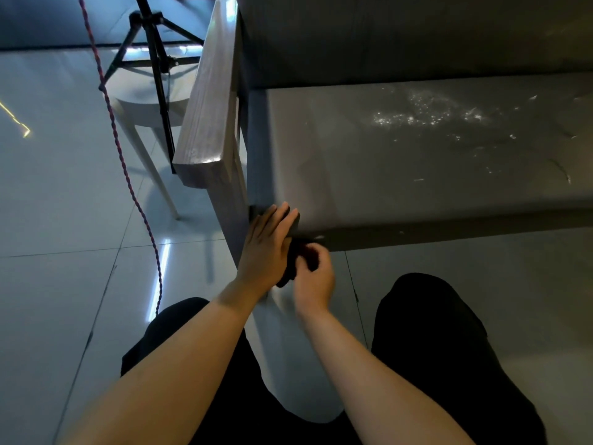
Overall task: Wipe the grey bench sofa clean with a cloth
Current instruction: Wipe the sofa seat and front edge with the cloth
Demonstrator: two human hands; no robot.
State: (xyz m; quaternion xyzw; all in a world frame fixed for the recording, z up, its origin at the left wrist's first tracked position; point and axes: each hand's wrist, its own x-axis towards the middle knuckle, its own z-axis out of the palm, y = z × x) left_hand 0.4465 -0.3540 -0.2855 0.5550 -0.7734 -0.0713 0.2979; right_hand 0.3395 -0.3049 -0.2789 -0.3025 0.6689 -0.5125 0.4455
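Observation:
The grey bench sofa (401, 162) fills the upper right, its seat smooth and speckled with white crumbs and scraps toward the right. A dark cloth (293, 261) hangs at the seat's front left corner. My left hand (266, 248) lies over that corner with straight fingers pressing the cloth's upper end against the seat edge. My right hand (313, 277) sits just below the front edge, fingers curled round the cloth's lower part. Much of the cloth is hidden between the two hands.
A pale wooden armrest (208, 114) bounds the sofa's left end. Left of it stand a small white stool (144, 101) and a black tripod (157, 59). A red braided cord (128, 175) runs down across the glossy tiled floor. My dark-trousered legs are at the bottom.

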